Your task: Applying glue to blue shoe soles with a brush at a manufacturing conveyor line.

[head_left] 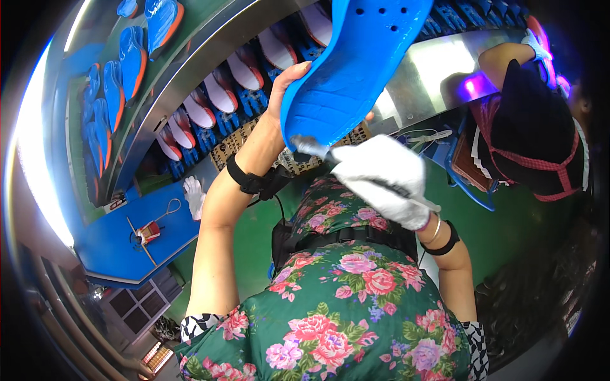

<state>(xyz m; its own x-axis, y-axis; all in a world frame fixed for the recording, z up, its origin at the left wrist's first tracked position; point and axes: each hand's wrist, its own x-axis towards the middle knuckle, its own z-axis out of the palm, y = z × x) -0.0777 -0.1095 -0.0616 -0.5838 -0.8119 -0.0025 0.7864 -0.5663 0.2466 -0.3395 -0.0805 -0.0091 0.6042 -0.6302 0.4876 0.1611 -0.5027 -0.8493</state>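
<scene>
the blue shoe piece [356, 70] is held up at far centre, over the near side of the metal rack. the bare left hand [284, 92] grips it, thumb at its left edge, fingertips showing past its right edge. the white-gloved right hand [384, 178] has its fingers closed around a brush [309, 147], bristles at the piece's near end. at left, a red container [149, 232] sits on the blue desk [108, 247]. a co-worker [530, 127] is at right.

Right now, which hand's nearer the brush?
Right: the gloved right hand holds the brush. The bare left hand is apart from it, higher in view, holding the blue sole.
</scene>
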